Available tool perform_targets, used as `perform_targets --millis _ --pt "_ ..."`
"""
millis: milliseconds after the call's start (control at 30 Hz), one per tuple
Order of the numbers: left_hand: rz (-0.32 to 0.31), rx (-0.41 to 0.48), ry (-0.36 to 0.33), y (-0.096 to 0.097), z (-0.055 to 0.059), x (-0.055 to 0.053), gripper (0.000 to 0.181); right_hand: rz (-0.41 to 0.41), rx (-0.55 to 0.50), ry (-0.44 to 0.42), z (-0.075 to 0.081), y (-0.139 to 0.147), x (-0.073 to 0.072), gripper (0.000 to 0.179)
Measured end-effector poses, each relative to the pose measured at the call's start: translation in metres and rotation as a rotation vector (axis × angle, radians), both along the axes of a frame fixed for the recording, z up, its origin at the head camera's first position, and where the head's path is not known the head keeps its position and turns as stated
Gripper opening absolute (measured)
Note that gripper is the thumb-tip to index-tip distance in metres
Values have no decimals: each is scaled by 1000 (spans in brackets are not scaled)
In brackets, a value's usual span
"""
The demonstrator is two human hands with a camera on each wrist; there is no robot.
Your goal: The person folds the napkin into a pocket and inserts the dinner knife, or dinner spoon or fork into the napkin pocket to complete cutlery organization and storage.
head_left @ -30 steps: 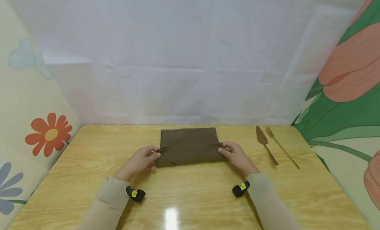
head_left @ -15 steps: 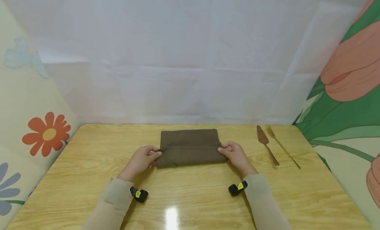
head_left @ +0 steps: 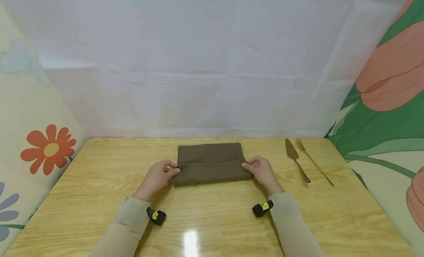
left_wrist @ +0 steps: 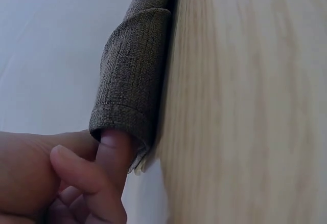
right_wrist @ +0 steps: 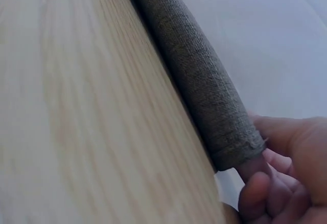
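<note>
A dark brown cloth point(head_left: 212, 154) lies folded at the middle of the table's far half, its near part turned over into a flap with a rounded near edge. At the flap's left end, my left hand point(head_left: 158, 178) pinches the cloth between thumb and fingers. My right hand point(head_left: 263, 172) grips the opposite end the same way. In the left wrist view a finger reaches inside the open end of the cloth fold point(left_wrist: 130, 75). The right wrist view likewise shows a finger going into the end of the rolled edge point(right_wrist: 204, 86).
To the right of the cloth lie a cake server point(head_left: 292, 152) and a gold-coloured fork point(head_left: 314, 163), side by side. The wooden table point(head_left: 205, 216) ends at a white hanging sheet point(head_left: 205, 84) behind, with flower-patterned walls at both sides.
The flap's upper edge has settled flatter onto the cloth, and the crease near its left end has shrunk. Both hands keep their hold, the right one shifting slightly inward.
</note>
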State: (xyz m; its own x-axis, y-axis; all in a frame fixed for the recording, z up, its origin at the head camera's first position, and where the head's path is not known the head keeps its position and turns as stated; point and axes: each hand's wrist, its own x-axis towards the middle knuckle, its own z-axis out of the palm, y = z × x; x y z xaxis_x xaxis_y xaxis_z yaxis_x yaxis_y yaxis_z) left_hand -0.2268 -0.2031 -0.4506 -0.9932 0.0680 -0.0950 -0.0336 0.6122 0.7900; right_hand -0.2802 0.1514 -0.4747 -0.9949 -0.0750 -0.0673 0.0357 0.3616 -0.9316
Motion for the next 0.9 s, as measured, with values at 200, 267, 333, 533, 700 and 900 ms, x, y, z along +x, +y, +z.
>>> perform_targets --millis 200,267,333,533,700,900 --pt "8 2 -11 1 -1 -2 18 -27 -7 20 1 -2 -1 17" --pt "12 0 -11 1 -2 -4 18 -38 -9 20 1 -3 -2 17" --pt "15 -3 -12 1 -2 -5 19 -51 -4 19 1 -3 -2 18" --pt "30 -22 -9 2 0 -8 23 -83 40 37 0 -4 -2 19" --pt "40 -30 4 3 1 -8 22 -90 77 74 -3 -3 -2 19" --pt "41 -50 37 2 0 -8 18 -102 119 94 -2 -5 1 20"
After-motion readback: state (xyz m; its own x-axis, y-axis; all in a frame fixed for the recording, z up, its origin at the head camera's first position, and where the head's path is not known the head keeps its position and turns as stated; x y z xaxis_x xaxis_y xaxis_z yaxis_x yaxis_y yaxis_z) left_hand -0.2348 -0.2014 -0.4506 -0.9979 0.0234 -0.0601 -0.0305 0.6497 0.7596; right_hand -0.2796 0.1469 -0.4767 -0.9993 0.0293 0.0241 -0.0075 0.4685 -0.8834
